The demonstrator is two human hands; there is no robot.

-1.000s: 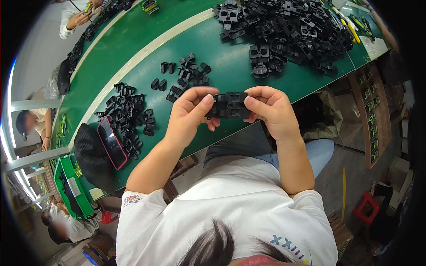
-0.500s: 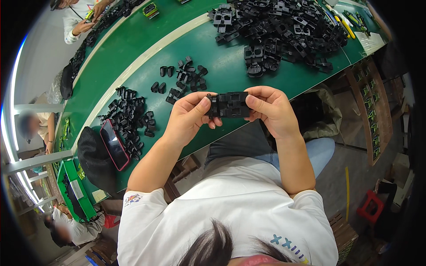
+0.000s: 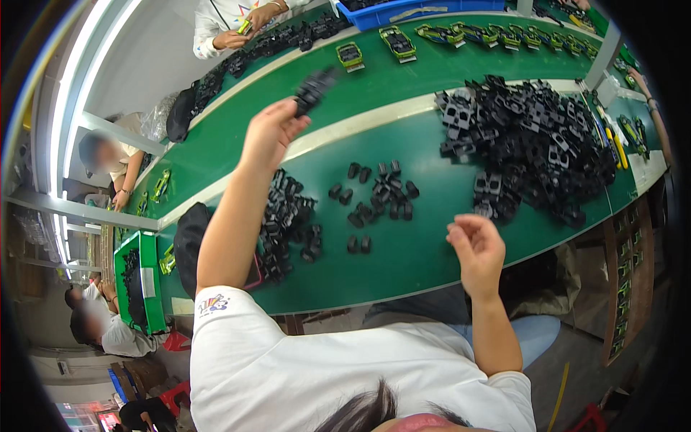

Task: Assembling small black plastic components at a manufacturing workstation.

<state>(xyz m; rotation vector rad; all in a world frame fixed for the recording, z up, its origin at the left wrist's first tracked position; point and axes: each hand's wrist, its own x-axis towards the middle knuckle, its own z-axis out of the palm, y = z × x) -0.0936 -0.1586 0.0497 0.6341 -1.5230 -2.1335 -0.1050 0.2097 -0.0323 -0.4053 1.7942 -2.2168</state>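
Note:
My left hand (image 3: 272,129) is stretched out over the far side of the bench. Its fingers are closed on one end of a black plastic part (image 3: 314,88), which is smeared by motion. My right hand (image 3: 481,252) hovers by the bench's near edge, fingers loosely curled and a little apart, with nothing seen in them. Close to it, on its far side, is a big heap of black plastic parts (image 3: 529,129). Small black pieces (image 3: 389,191) lie loose in the middle. More small black pieces (image 3: 288,209) are piled beside my left forearm.
Green toy-car-like bodies (image 3: 398,45) stand in a row along the far strip of the green bench (image 3: 403,266). A blue bin (image 3: 417,13) sits beyond. At left are a black cap (image 3: 193,241), a partly hidden phone (image 3: 255,272) and a green crate (image 3: 151,295). Other people work nearby.
Both hands held the black part in front of me before. My right hand has let go and moved right; my left hand has carried the part away, up and leftward. The view has shifted.

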